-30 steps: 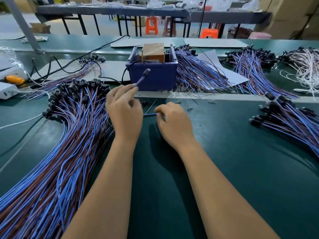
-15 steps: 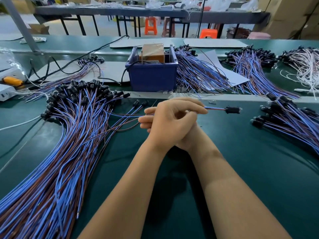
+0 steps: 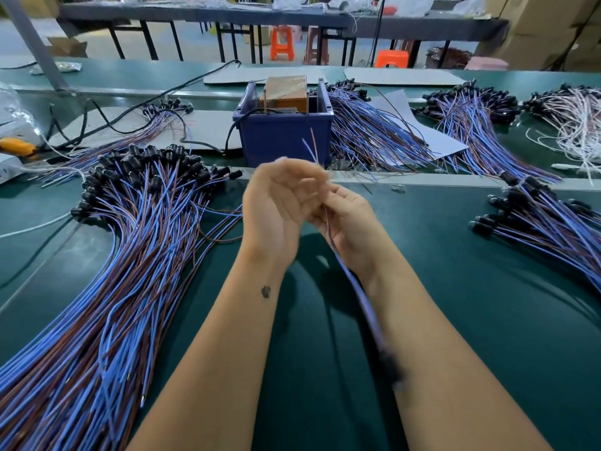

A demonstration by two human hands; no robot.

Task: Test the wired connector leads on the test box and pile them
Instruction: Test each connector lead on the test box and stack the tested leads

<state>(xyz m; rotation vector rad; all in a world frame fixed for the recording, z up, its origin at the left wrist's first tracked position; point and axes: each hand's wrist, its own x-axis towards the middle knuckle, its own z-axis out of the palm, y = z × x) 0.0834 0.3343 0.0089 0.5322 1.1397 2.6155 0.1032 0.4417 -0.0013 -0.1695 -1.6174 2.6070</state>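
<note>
Holding one lead (image 3: pixel 353 281) up off the green table (image 3: pixel 487 304) just in front of the blue test box (image 3: pixel 283 141), the person has swung it round: half a second ago it lay level, black connector out to the right, and now it runs almost fore and aft. Its bare wire tips point up and away toward the box, while the blurred connector end hangs back toward the person's body. That suggests the stripped ends are being readied for the box contacts. The right hand (image 3: pixel 349 222) pinches the wire near its far end. The left hand (image 3: pixel 279 203), palm turned in, curls beside it, but blur hides whether it grips anything. The big untested pile (image 3: pixel 136 222) lies left of the box; a smaller heap (image 3: pixel 546 219) sits to its right.
</note>
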